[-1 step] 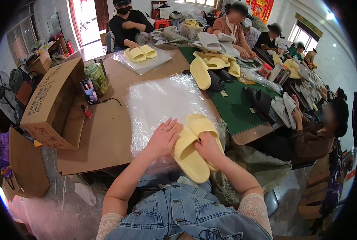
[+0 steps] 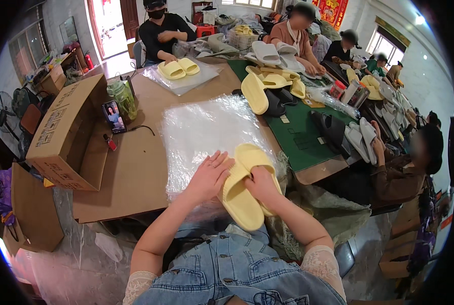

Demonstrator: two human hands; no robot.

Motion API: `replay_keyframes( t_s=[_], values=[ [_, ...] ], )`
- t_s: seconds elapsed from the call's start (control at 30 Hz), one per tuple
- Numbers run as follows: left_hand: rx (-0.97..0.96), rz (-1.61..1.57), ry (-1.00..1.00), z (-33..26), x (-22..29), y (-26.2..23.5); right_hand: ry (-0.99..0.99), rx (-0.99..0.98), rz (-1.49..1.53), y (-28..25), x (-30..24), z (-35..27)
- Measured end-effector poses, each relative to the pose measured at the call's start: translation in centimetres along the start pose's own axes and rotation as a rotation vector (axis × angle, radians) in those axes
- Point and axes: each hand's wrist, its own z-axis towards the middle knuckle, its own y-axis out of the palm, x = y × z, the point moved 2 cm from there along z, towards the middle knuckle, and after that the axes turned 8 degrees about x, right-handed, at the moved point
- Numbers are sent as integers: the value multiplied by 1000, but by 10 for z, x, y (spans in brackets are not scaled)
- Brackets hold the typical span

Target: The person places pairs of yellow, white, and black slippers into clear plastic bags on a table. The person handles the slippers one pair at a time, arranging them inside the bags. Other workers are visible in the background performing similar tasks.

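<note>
A pair of pale yellow slide slippers (image 2: 245, 213) is held over the near right corner of a stack of clear plastic bags (image 2: 206, 122). My right hand (image 2: 262, 185) grips the pair, its fingers tucked into a foot opening and partly hidden. Against the ribbed strap of the left slipper lie the fingertips of my left hand (image 2: 206, 175), stretched out flat above the bags.
To the left, a cardboard box (image 2: 62, 132) lies on its side, near a phone (image 2: 113, 117) and green bottle (image 2: 121, 99). Several slippers cover the green mat (image 2: 295, 134) at right. Across the table, a person (image 2: 163, 33) has yellow slippers (image 2: 178, 67) on plastic. Other people sit along the right.
The slipper pair and my right hand have shifted very slightly up and to the left. My left hand has barely moved.
</note>
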Motion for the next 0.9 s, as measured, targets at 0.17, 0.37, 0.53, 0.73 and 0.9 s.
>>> replay_keyframes(
  t_s=[0.17,0.37,0.53,0.73,0.9],
  values=[
    [-17,20,61,1,21,-11,-117,139,25,58,19,51],
    [0,22,106,-4,26,-34,-67,200,-76,98,-4,135],
    [-17,34,111,-8,19,-49,-48,369,-204,121,-7,168],
    [-88,-31,53,-25,-13,-58,-107,303,-19,109,-14,117],
    [76,-38,-33,-29,-49,-50,-392,267,68,43,-45,30]
  ],
)
